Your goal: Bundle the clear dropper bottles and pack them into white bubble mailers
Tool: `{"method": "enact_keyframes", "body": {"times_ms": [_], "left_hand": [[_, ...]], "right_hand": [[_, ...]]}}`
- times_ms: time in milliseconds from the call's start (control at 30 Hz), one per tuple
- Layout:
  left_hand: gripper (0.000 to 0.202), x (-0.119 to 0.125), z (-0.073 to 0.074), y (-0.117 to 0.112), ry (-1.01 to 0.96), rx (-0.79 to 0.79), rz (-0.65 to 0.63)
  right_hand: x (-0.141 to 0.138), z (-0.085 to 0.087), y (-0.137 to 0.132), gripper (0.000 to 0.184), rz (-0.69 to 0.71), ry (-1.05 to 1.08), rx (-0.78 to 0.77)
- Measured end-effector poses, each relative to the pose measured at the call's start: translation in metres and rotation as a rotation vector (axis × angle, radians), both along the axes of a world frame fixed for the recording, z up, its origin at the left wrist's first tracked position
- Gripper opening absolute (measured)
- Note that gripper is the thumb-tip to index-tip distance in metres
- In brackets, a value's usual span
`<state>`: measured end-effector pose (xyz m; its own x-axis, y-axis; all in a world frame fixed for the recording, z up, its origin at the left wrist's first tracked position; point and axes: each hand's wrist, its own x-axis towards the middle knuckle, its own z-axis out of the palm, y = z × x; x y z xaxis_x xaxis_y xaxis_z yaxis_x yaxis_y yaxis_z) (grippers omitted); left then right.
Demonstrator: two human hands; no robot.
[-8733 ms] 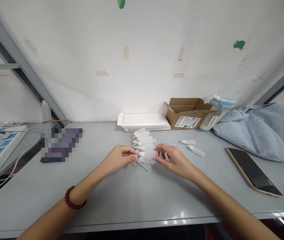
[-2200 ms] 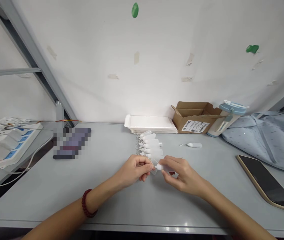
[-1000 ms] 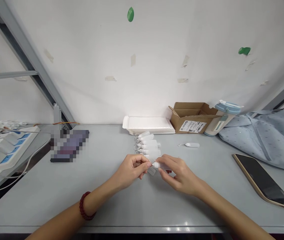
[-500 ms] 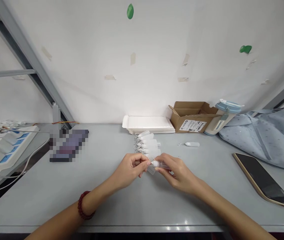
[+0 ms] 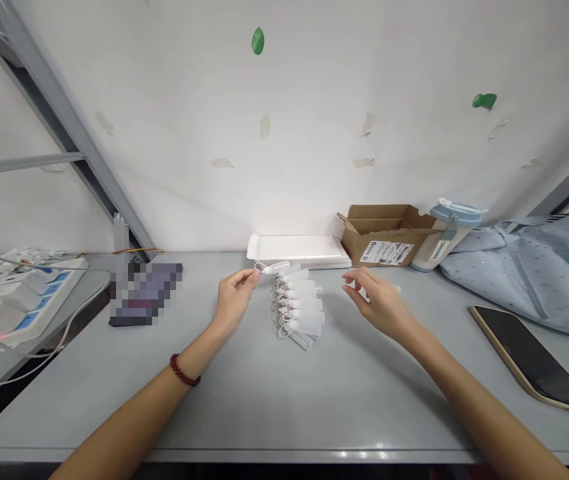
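The left hand [image 5: 234,297] has thumb and forefinger pinched together, apparently on the thin cord loop [image 5: 260,266] of a small bottle [image 5: 279,268]. The right hand [image 5: 377,300] hangs over the table [image 5: 244,393], fingers parted, with nothing visible in its grasp. The bottle is probably very light, its wall likely plastic that gives a little when squeezed and is smooth enough to roll or slip. The loop looks limp and apt to tangle, so the cap end or mid-body should give a surer hold. The body is narrow, straight-sided, whitish and translucent, its cap end toward the left hand. It is at the far end of a row of similar bottles [image 5: 307,313]; whether it touches them cannot be told. Just beyond lies a stack of white packets [image 5: 299,248].
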<state>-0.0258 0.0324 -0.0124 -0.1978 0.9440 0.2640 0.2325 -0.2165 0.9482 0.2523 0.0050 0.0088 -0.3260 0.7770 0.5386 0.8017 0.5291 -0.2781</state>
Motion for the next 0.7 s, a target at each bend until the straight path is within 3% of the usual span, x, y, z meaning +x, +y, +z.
{"method": "enact_keyframes", "body": {"times_ms": [133, 300, 500, 633, 700], "left_hand": [[0.028, 0.009, -0.016, 0.017, 0.067, 0.036, -0.005], [0.027, 0.010, -0.024, 0.026, 0.149, 0.029, -0.059], [0.035, 0.011, -0.019, 0.023, 0.188, -0.014, -0.187], [0.044, 0.012, -0.014, 0.013, 0.137, -0.049, -0.311], [0.048, 0.010, -0.014, 0.011, 0.103, -0.079, -0.312]], "right_hand": [[0.013, 0.000, 0.009, 0.014, -0.116, -0.057, -0.006], [0.017, 0.001, 0.012, 0.012, -0.125, -0.028, -0.045], [0.020, -0.004, 0.015, 0.013, -0.115, -0.032, -0.085], [0.033, -0.009, 0.023, 0.013, -0.146, -0.063, -0.074], [0.042, -0.010, 0.027, 0.015, -0.188, -0.096, -0.096]]}}
